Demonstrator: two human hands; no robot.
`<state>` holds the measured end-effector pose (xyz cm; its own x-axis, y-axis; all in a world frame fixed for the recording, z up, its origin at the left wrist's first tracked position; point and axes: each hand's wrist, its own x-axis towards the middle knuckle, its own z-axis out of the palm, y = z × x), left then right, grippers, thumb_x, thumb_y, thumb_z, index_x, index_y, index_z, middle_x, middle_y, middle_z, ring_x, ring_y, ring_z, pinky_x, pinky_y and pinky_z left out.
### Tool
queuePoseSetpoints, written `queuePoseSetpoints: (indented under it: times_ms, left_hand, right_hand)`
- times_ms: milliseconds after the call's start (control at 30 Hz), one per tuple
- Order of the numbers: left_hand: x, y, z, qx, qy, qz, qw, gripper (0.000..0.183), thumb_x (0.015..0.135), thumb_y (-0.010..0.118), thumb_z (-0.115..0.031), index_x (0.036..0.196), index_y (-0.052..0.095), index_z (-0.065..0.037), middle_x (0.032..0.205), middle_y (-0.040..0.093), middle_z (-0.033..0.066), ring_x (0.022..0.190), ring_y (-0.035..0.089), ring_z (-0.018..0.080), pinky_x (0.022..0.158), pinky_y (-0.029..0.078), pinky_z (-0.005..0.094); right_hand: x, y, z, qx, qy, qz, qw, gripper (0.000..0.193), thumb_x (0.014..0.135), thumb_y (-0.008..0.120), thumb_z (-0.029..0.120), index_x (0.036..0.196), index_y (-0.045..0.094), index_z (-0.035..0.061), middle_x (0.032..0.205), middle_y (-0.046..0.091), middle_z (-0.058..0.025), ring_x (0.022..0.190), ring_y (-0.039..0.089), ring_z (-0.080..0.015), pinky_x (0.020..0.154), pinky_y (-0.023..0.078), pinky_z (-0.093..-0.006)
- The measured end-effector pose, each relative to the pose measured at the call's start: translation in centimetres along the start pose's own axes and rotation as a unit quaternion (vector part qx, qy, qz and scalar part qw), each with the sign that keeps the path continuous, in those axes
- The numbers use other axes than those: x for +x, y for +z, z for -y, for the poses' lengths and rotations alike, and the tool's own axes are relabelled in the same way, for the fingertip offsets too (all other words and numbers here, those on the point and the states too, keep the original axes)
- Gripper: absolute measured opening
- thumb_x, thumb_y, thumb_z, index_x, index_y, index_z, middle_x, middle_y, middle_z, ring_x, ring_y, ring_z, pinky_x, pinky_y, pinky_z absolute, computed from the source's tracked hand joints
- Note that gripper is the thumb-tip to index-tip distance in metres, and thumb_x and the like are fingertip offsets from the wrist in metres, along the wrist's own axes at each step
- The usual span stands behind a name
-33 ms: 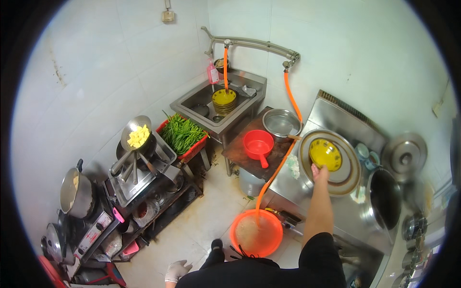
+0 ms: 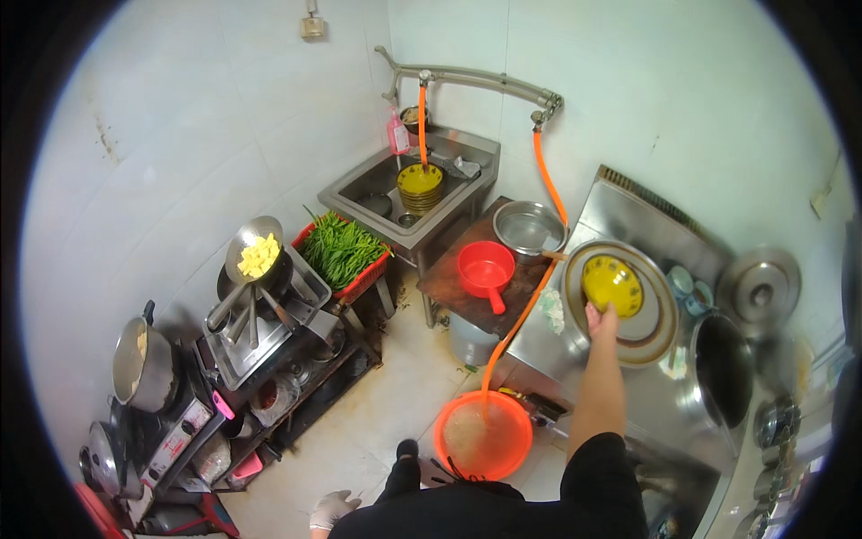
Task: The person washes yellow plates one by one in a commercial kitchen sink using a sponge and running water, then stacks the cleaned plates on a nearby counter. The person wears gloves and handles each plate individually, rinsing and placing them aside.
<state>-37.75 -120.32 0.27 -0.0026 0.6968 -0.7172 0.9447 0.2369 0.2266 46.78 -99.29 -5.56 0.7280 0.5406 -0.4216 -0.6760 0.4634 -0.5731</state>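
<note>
A yellow bowl with dark patterning [image 2: 612,286] is held at its near edge by my right hand [image 2: 601,321], whose fingers and thumb are closed on it. The bowl is tilted above a large round metal lid or tray with a brown ring [image 2: 663,334] on the steel stove top. My left hand [image 2: 334,509], in a whitish glove, hangs low beside my body. Its fingers look loosely stretched, and nothing shows in them. Several similar yellow bowls [image 2: 420,182] stand stacked in the sink under an orange hose.
An orange basin of cloudy water [image 2: 483,438] stands on the floor near my feet, with an orange hose [image 2: 508,340] running into it. Beside the stove are a red ladle-like scoop [image 2: 486,268] and a metal basin [image 2: 530,227]. A deep wok [image 2: 723,373] sits at the right.
The yellow bowl has tipped slightly in my right hand and shifted a little. My left hand stays about where it was.
</note>
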Motion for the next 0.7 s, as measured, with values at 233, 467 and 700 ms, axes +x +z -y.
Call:
queuePoseSetpoints:
  times_ms: [233,467,700]
  left_hand:
    - [9.1,-9.6,1.6,0.022,0.037,0.002,0.999,0.071,0.094,0.069,-0.054,0.143,0.067,-0.003,0.147,0.064,0.0206,0.142,0.056,0.0356,0.122,0.04,0.0425]
    - [21.8,-18.2,3.3,0.142,0.228,-0.096,0.958,0.064,0.098,0.062,-0.054,0.143,0.065,-0.009,0.146,0.064,0.0192,0.14,0.057,0.0343,0.119,0.039,0.052]
    - [25.0,-21.1,-1.8,0.115,0.367,-0.037,0.922,0.056,0.099,0.063,-0.046,0.139,0.066,-0.006,0.135,0.069,0.0198,0.129,0.063,0.0386,0.113,0.044,0.0527]
  right_hand:
    - [-2.7,3.6,-9.2,-0.151,-0.006,0.033,0.988,0.058,0.107,0.063,0.035,0.153,0.045,0.0031,0.145,0.06,-0.0227,0.12,0.07,-0.0346,0.093,0.062,-0.0465]
    - [-8.2,4.6,-20.6,-0.288,-0.004,-0.049,0.956,0.051,0.108,0.061,0.037,0.147,0.051,0.0055,0.121,0.068,-0.0141,0.091,0.074,-0.0305,0.068,0.062,-0.043]
    - [-5.0,7.8,-13.2,-0.187,-0.094,-0.085,0.974,0.072,0.103,0.063,0.057,0.149,0.045,0.005,0.125,0.063,-0.0127,0.105,0.07,-0.0318,0.08,0.06,-0.0451]
